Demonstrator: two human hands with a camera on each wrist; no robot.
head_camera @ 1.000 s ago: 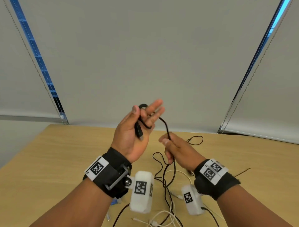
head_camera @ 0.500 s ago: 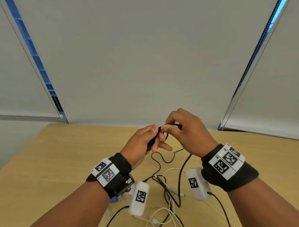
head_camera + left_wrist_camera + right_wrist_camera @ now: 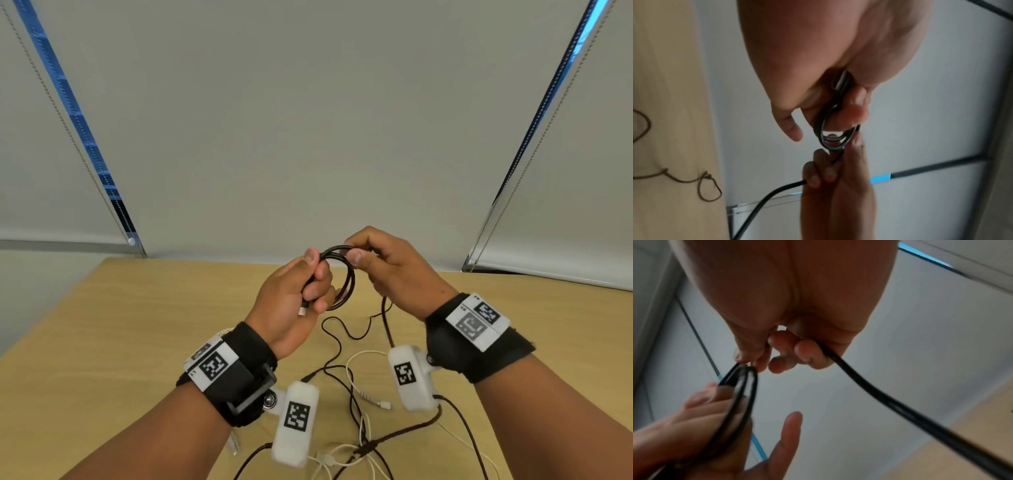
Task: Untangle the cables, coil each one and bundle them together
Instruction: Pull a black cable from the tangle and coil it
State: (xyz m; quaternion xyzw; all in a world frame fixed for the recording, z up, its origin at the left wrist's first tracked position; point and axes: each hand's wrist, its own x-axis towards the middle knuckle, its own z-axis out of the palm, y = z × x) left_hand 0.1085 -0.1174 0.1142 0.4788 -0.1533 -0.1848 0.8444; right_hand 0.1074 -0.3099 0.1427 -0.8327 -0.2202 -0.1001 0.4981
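Black cable (image 3: 346, 274): small coil, held in the air between both hands.
Left hand (image 3: 291, 301): fingers curled round the coil's near side, thumb on top.
Right hand (image 3: 394, 274): thumb and forefinger pinch the coil's top; the loose length trails below them.
Desk (image 3: 137, 342): beneath the fingers, carrying tangled white cables (image 3: 359, 387) and dark ones.
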